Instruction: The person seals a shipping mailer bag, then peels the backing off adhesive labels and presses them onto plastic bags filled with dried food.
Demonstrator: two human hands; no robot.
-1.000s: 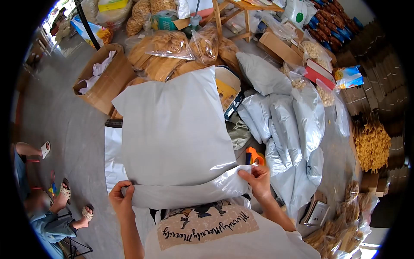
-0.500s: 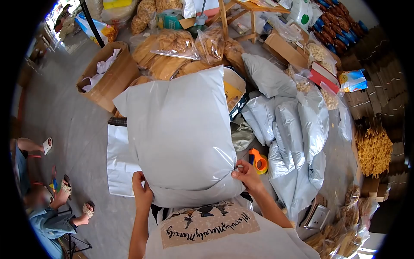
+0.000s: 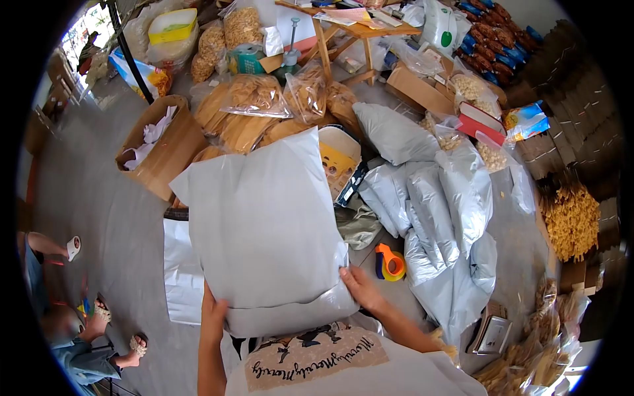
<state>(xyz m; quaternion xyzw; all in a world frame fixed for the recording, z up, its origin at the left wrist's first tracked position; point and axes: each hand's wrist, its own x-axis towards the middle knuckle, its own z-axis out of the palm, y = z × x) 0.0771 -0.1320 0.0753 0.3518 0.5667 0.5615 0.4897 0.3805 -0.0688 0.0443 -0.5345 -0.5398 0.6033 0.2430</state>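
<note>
A large, stuffed grey plastic mailing bag is in front of my body, its lower end folded across near my shirt. My left hand grips its left edge near the fold, with the fingers partly hidden by the bag. On the opposite edge, my right hand holds the bag with its thumb along the side. Beneath it to the left, a flat white mailing bag pokes out. An orange tape dispenser lies on the floor just right of my right hand.
Several filled grey bags are heaped on the right. A cardboard box with white paper stands at the left, near bags of brown dried goods. A wooden stool is farther back. Another person's sandalled foot is at lower left.
My view has shifted, so the background sits lower and farther left. My right hand has gone from pinching the bag's corner fold to lying along its side; both hands still hold the bag.
</note>
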